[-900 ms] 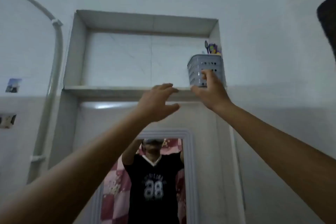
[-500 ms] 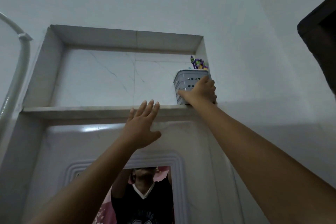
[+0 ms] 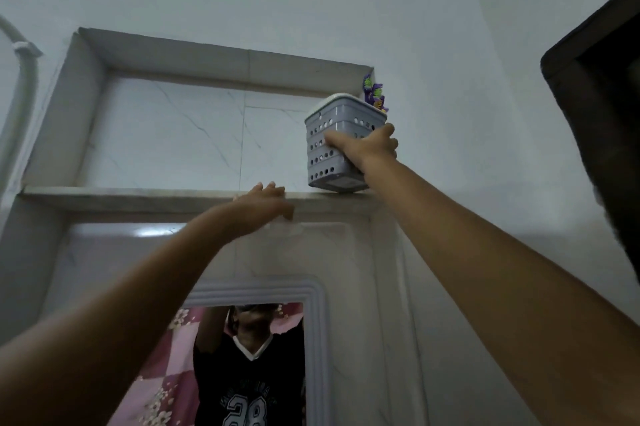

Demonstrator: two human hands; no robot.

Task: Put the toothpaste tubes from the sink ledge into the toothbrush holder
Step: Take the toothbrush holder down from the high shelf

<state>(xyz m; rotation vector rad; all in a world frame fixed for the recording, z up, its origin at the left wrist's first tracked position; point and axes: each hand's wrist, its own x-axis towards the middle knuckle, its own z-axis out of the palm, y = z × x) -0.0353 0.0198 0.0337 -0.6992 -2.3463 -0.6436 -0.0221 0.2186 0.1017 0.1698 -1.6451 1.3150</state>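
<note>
Head view: toothbrush holder [image 3: 337, 145], flat on the niche shelf [image 3: 138, 195] half a second ago, now tipped forward with its front edge lifted, gripped by right hand [image 3: 369, 147], fingers wrapped round its side. Left hand [image 3: 265, 209] resting on shelf edge, fingers loosely extended, holding nothing. No toothpaste tubes visible; likely being fetched down for loading.

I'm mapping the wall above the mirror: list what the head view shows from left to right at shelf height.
White pipe → niche shelf's bare left ledge → left hand, fingers on the ledge → grey toothbrush holder, tilted at the niche's right end → right hand gripping it → dark frame.
</note>
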